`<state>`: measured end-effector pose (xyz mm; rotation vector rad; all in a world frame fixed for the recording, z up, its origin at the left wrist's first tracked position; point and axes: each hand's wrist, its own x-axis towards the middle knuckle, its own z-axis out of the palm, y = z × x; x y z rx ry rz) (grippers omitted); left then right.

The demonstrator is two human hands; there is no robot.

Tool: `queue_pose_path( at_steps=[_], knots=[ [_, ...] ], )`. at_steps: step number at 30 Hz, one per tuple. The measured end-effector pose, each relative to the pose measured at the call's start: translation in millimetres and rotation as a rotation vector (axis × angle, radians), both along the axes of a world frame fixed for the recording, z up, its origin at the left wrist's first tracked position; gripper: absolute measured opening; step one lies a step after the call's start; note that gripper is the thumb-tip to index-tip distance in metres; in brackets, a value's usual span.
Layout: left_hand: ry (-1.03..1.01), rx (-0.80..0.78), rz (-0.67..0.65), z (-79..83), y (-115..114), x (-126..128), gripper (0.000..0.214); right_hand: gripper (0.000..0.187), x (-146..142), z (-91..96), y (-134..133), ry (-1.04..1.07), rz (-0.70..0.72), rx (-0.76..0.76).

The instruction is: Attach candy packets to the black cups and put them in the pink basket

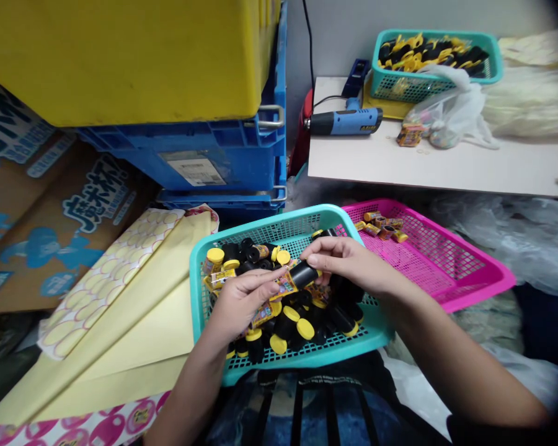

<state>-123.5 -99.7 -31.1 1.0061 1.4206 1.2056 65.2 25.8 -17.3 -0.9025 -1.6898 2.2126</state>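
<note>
My left hand and my right hand meet above a teal plastic mesh basket, both gripping a small black bottle. A colourful printed label wraps the end of the bottle nearest my left fingers. Below my hands, the basket holds a loose heap of black bottles with yellow caps, some of them with labels. To the right, a pink mesh basket lies partly under the teal one. Several labelled bottles sit at its far end.
A white board at the upper right carries a blue heat gun, a plastic bag and a teal basket of black-and-yellow items. Blue crates under a yellow bin stand at the upper left. Printed cardboard and yellow sticker sheets lie to the left.
</note>
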Motion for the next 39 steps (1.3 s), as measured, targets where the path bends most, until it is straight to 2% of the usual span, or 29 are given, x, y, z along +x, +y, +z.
queue_pose_path(
  at_steps=[4, 7, 10, 15, 17, 21, 23, 28, 34, 37, 39],
  knots=[
    [-0.022, -0.045, 0.040, 1.3, 2.5, 2.1, 0.031, 0.039, -0.6, -2.8, -8.0, 0.049, -0.123, 0.113],
    [0.027, -0.026, 0.075, 4.1, 3.6, 1.5, 0.027, 0.035, -1.2, -6.4, -16.1, 0.076, -0.118, 0.217],
    [0.079, -0.008, 0.097, 8.7, 4.1, 0.6, 0.025, 0.033, -4.5, -13.4, -23.9, 0.114, -0.103, 0.219],
    [-0.057, -0.019, 0.116, 8.4, 2.7, 8.8, 0.034, 0.033, -13.8, -24.3, -37.1, 0.246, -0.190, 0.220],
    [-0.133, -0.008, 0.157, 4.9, 1.9, 15.0, 0.031, 0.034, -16.6, -25.6, -41.8, 0.336, -0.191, 0.116],
    [-0.268, 0.021, 0.211, 0.1, 1.4, 25.1, 0.032, 0.049, -21.2, -27.3, -48.2, 0.364, -0.112, -0.293],
    [-0.292, 0.038, 0.208, 0.4, 1.4, 27.1, 0.031, 0.053, -23.9, -29.2, -49.8, 0.381, -0.098, -0.375],
    [-0.240, 0.050, 0.228, 1.3, -2.2, 26.1, 0.030, 0.052, -29.6, -35.7, -52.0, 0.426, -0.112, -0.416],
    [-0.194, 0.042, 0.195, -4.3, -4.7, 29.6, 0.031, 0.047, -33.1, -39.5, -54.4, 0.393, -0.130, -0.379],
    [-0.210, 0.045, 0.191, -4.5, -4.8, 27.5, 0.032, 0.048, -28.8, -36.4, -46.2, 0.411, -0.044, -0.422],
    [-0.155, 0.043, 0.192, -0.8, -10.7, 18.0, 0.033, 0.049, -20.6, -32.1, -34.5, 0.400, -0.057, -0.359]
  ],
)
